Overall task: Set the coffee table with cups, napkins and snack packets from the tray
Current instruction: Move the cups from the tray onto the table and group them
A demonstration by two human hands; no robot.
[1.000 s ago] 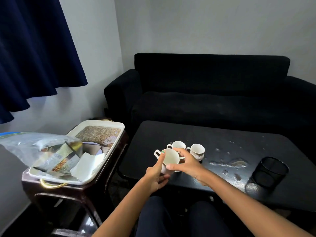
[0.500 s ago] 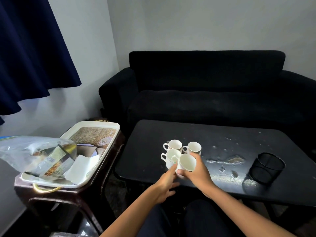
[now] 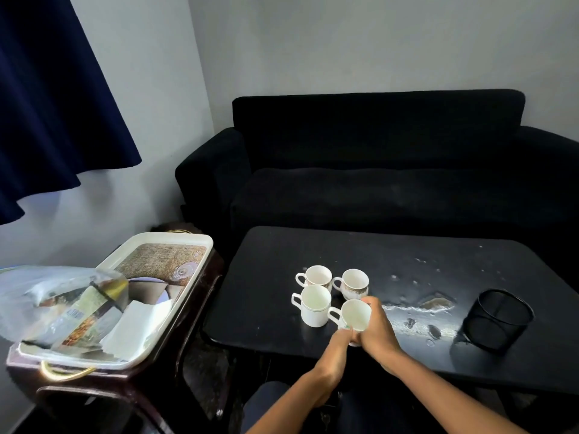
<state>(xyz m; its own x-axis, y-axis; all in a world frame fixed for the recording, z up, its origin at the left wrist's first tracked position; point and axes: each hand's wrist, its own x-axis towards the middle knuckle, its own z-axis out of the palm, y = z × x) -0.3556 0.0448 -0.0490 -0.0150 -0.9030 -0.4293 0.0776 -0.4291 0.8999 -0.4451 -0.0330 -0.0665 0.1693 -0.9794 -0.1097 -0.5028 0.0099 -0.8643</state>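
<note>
Three white cups stand on the black coffee table (image 3: 269, 311): two at the back (image 3: 319, 275) (image 3: 355, 281) and one in front (image 3: 315, 303). A fourth white cup (image 3: 355, 314) sits tilted toward me at the near right of the group. My right hand (image 3: 377, 332) wraps around its right side. My left hand (image 3: 340, 349) touches its base from below left with fingers together. On the side stand to the left, a white tray (image 3: 194, 277) holds white napkins (image 3: 134, 324) and a clear bag of snack packets (image 3: 62, 305).
A black mesh cup (image 3: 498, 321) stands on the table's right side. Wet patches (image 3: 435, 303) spread between it and the cups. A black sofa (image 3: 376, 170) runs behind the table. A dark blue curtain (image 3: 47, 104) hangs at the upper left.
One cup was set down in front of the back pair. The cup in my right hand moved right and down to the near right of the group, with my left hand following.
</note>
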